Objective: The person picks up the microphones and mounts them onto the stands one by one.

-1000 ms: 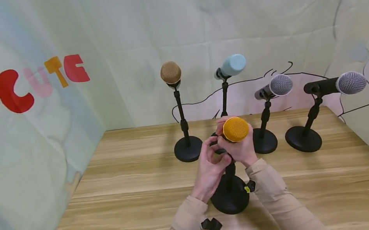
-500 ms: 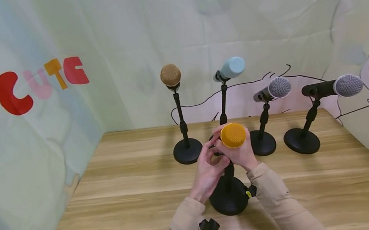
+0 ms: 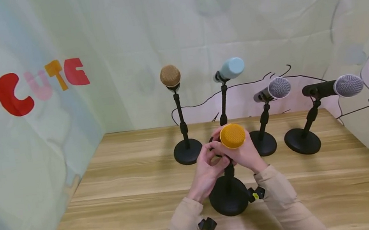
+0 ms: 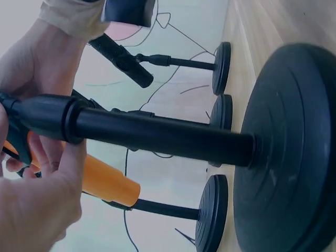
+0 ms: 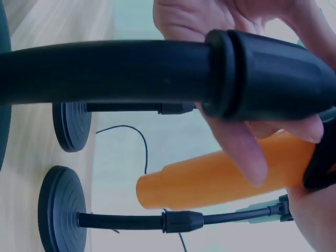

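In the head view, my right hand [image 3: 244,153] grips an orange microphone [image 3: 232,136] just below its mesh head. My left hand [image 3: 209,168] curls at the top of a black stand [image 3: 229,197], thumb by the upper pole. The left wrist view has the left hand [image 4: 37,210] beside the stand's collar [image 4: 50,115], with the orange handle [image 4: 107,178] slanting behind the pole. The right wrist view has a finger lying over that handle [image 5: 210,181]. How the clip and microphone meet is mostly hidden by the hands.
Behind stand several microphones on black stands: a brown one [image 3: 170,75], a light blue one [image 3: 232,68] and silver-headed ones [image 3: 279,88] to the right. The wooden table [image 3: 129,201] meets printed cloth walls [image 3: 127,60] at the back and sides.
The orange microphone has shifted slightly down and left in the head view. My right wrist and forearm have swung outward to the right. The left hand stays at the stand.
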Demonstrator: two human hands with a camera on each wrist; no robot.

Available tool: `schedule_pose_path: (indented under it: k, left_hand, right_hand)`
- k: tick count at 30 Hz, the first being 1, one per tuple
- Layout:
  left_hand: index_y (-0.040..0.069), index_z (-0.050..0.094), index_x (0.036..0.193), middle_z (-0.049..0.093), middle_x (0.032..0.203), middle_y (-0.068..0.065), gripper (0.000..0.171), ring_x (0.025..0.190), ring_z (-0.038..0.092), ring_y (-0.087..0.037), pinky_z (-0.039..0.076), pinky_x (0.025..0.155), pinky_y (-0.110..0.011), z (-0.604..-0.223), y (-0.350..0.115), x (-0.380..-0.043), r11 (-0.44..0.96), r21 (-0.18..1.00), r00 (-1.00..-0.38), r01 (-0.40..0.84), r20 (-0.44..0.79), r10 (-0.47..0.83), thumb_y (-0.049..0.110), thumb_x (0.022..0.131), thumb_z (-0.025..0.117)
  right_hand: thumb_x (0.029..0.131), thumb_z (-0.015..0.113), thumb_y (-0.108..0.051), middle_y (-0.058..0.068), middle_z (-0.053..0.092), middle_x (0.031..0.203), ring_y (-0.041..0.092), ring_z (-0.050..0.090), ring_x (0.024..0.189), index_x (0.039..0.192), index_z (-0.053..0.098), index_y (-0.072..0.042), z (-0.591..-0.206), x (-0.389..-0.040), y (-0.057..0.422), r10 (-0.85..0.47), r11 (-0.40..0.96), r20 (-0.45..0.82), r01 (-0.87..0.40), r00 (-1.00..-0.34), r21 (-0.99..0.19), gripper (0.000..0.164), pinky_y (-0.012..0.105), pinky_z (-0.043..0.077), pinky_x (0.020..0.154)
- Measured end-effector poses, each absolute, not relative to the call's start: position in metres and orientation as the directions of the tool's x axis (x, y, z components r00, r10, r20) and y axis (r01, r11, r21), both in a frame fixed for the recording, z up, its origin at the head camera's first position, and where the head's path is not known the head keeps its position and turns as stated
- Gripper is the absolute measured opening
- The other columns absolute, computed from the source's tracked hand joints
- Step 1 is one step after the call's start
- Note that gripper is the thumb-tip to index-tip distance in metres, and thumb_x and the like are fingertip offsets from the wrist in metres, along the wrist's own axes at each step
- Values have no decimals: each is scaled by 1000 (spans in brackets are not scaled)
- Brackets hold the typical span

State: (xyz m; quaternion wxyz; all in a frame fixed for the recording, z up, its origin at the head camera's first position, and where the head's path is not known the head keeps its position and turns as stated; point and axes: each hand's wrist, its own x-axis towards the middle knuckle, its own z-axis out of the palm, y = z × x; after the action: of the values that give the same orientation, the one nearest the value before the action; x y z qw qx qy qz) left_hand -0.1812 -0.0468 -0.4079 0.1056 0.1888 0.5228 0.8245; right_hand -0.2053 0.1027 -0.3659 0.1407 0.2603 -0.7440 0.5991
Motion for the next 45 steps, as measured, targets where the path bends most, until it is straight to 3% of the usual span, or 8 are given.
schedule_pose_path:
  k: [5, 12, 18, 21, 25, 32, 41, 45]
  left_hand:
    - [17, 44, 120, 66, 112, 7, 56, 90, 74, -10, 59, 88, -29, -408, -48, -182, -394, 919, -905, 25, 188, 382, 37, 81, 80]
    - [17, 46, 112, 67, 102, 7, 51, 92, 74, -13, 60, 85, -31, -408, -51, -184, -351, 935, -901, 56, 198, 385, 38, 81, 80]
    - [17, 47, 109, 72, 100, 9, 40, 92, 74, -12, 61, 81, -29, -406, -54, -185, -356, 930, -878, 92, 245, 411, 27, 86, 78]
    - [12, 47, 110, 72, 100, 11, 41, 92, 73, -9, 60, 81, -28, -406, -57, -185, -328, 936, -864, 129, 269, 427, 26, 87, 78]
    - [-1, 46, 117, 71, 100, 7, 47, 95, 73, -7, 60, 85, -28, -407, -61, -187, -262, 940, -840, 218, 318, 439, 18, 88, 78]
    - [-4, 46, 119, 66, 113, -37, 48, 97, 72, -7, 59, 88, -29, -407, -66, -189, -180, 934, -803, 309, 358, 476, 3, 85, 79]
    - [-3, 53, 116, 67, 109, -34, 44, 93, 70, -4, 60, 87, -32, -399, -76, -189, -74, 941, -799, 331, 321, 508, -4, 81, 80]
    - [-1, 61, 113, 69, 109, -29, 37, 94, 72, -11, 60, 87, -33, -395, -80, -188, 3, 923, -785, 385, 325, 528, -2, 81, 80]
  right_hand:
    - [87, 78, -11, 13, 71, 111, 8, 64, 105, 120, 63, 0, -368, -202, 108, -267, 131, 548, -593, -793, -794, 37, 37, 46, 97]
    - [89, 70, 4, -15, 67, 130, 7, 61, 125, 133, 58, -3, -381, -198, 117, -273, -44, 644, -659, -715, -750, 46, 25, 47, 104]
    - [87, 69, 11, -13, 64, 137, 8, 59, 130, 138, 54, 1, -383, -195, 122, -259, -84, 672, -677, -694, -731, 54, 23, 45, 110]
    - [87, 69, 12, -13, 62, 140, 6, 58, 131, 139, 52, 2, -385, -194, 124, -250, -67, 677, -686, -692, -725, 56, 22, 43, 111]
    - [86, 69, 13, -15, 63, 136, 4, 59, 128, 138, 54, 3, -387, -191, 128, -232, -39, 676, -687, -700, -725, 55, 20, 43, 110]
    - [83, 69, 17, -14, 66, 126, 2, 64, 120, 131, 58, 6, -391, -190, 136, -191, -34, 680, -688, -708, -725, 50, 19, 47, 106]
    - [79, 71, 20, -13, 69, 121, 3, 67, 107, 124, 62, 8, -393, -193, 147, -150, 38, 705, -716, -693, -697, 47, 18, 53, 93]
    - [81, 70, 18, -12, 70, 113, 4, 67, 97, 117, 64, 9, -393, -194, 154, -141, 50, 678, -689, -721, -723, 38, 19, 55, 88]
